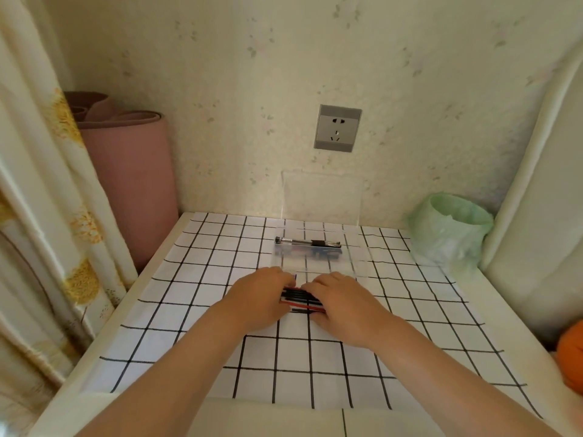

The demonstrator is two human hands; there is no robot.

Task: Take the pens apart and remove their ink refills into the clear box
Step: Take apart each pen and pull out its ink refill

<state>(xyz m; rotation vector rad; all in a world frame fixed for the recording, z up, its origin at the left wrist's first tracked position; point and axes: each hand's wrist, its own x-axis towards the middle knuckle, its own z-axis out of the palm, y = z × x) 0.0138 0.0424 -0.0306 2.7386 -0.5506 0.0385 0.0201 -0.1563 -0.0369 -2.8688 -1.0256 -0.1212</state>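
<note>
So both hands are down on the bundle of pens, black ones plus a red one, lying crosswise on the checked cloth in the middle of the worktop. The left hand has its fingers curled over the left end and the right hand does the same on the right end. My guess is that keeps the lot from rolling apart while one gets picked out. The clear box sits open just behind the hands, so each refill only needs a short reach. A few pens are already in it, and one more pen lies along the back. Looks like early days, since nothing here is visibly unscrewed yet.
</note>
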